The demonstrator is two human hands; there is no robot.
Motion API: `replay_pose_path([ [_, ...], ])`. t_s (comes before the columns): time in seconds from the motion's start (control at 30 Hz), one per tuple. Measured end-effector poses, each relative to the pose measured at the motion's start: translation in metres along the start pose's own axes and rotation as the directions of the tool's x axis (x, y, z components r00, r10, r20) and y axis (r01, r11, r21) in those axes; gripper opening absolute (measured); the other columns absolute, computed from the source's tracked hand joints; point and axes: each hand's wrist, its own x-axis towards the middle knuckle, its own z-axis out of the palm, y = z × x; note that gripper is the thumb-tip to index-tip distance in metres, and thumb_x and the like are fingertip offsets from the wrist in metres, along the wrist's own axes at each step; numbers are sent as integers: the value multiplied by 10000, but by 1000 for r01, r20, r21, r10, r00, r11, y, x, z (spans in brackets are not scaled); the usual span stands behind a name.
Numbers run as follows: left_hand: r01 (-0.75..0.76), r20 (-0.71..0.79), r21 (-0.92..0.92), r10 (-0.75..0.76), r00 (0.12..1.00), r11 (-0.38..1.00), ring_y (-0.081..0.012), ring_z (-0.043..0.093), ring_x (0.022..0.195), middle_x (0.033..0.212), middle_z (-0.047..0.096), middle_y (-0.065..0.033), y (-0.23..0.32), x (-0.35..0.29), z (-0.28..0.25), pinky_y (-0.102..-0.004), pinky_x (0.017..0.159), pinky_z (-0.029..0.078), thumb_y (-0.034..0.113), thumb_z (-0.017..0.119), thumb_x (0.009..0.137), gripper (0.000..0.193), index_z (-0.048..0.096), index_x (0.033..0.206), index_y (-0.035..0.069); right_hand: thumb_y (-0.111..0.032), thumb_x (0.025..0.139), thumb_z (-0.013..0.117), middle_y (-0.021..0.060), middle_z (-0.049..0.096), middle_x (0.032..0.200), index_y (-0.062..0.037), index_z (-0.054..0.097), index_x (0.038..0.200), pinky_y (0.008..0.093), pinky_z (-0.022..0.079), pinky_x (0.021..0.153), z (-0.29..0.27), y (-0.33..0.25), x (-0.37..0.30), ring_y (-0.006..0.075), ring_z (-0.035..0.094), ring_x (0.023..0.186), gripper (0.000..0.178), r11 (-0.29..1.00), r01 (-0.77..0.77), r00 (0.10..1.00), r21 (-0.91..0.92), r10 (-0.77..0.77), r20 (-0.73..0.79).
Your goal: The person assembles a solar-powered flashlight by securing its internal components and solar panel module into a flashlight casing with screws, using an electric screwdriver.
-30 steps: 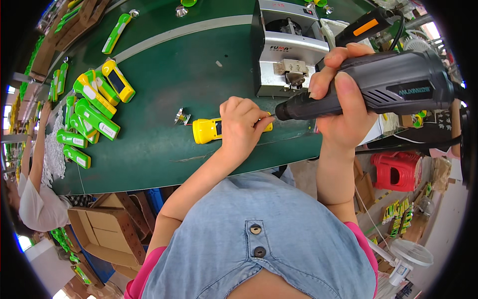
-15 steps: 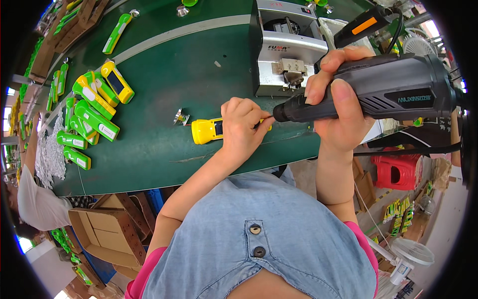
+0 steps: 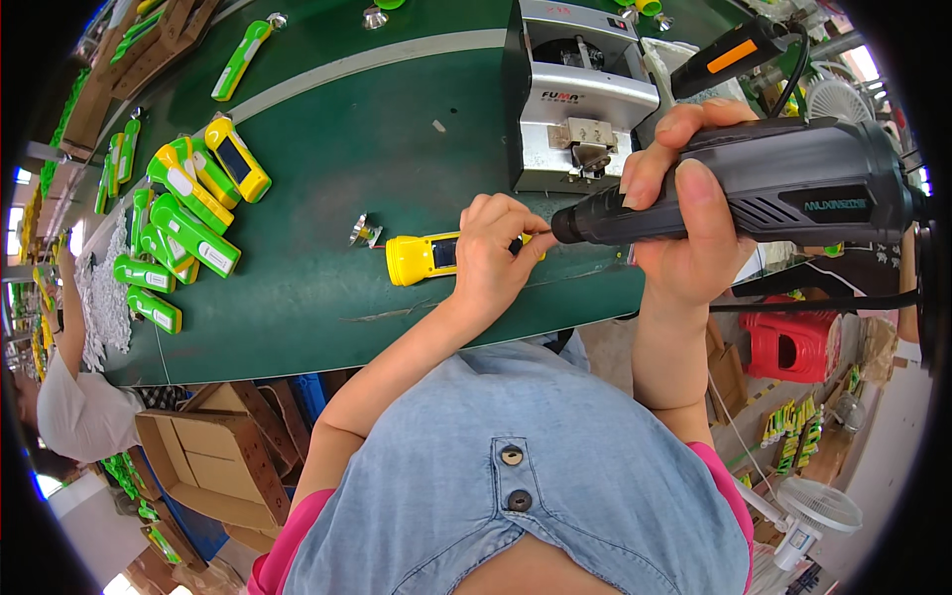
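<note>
My right hand (image 3: 699, 223) is wrapped round a black electric screwdriver (image 3: 803, 183), held level with its nose to the left. My left hand (image 3: 493, 246) is closed over the tail end of a yellow flashlight (image 3: 409, 261) lying on the green bench. Its fingertips pinch close to the screwdriver's tip; a small screw there, if any, is too hidden to make out. A dark panel shows on the flashlight's upper side. Beside its wide end lies a shiny reflector piece (image 3: 365, 231), joined to it by a thin red wire.
Several green and yellow flashlights (image 3: 193, 228) lie piled at the left, beside small clear pieces (image 3: 104, 297). A silver-grey machine (image 3: 580, 104) stands behind my hands. A second black tool (image 3: 729, 55) is at the far right. Open cardboard boxes (image 3: 213, 461) and a red stool (image 3: 790, 342) are below bench level.
The whole view has shifted slightly. My hands, the flashlight and the screwdriver keep nearly the same arrangement. At the far left, a co-worker's bare arm has come up into view.
</note>
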Motion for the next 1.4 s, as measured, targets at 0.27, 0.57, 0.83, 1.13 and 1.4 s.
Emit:
replay_pose_path([
  [0.27,-51,43,290,41,998,956,-235,499,849,897,544,-56,11,3,-15,-344,740,382,227,785,522,463,600,909,53,84,731,557,144,576,848,64,463,1025,224,468,488,-1,6,-3,135,564,532,309,998,-17,1000,-66,16,-20],
  [0.57,-179,288,554,15,958,813,-217,508,845,898,551,-32,-9,-14,-23,-338,741,372,360,747,498,544,601,931,64,93,736,571,109,584,822,52,499,1015,214,482,511,-9,26,-5,124,574,564,291,985,-87,996,-146,84,-26],
  [0.83,-181,262,571,31,964,800,-220,506,848,881,548,-28,-5,-15,-21,-352,755,364,359,740,506,558,593,958,66,40,728,569,157,556,871,62,468,1057,233,458,502,-6,24,-4,156,561,549,345,952,-152,988,-266,151,-23],
  [1.13,-309,111,409,290,951,859,-223,482,797,805,518,-17,-2,-1,-11,-363,735,341,181,736,541,295,623,789,67,51,729,604,115,587,804,46,488,1026,213,476,491,5,11,-2,121,566,536,318,993,-105,993,-51,102,-57],
  [1.4,-204,54,300,197,979,932,-218,473,757,762,511,-27,1,-1,-8,-342,687,328,36,694,547,183,587,693,61,48,741,586,121,587,826,47,475,1050,207,472,493,4,6,-2,116,568,541,328,995,-82,996,-53,80,-30],
])
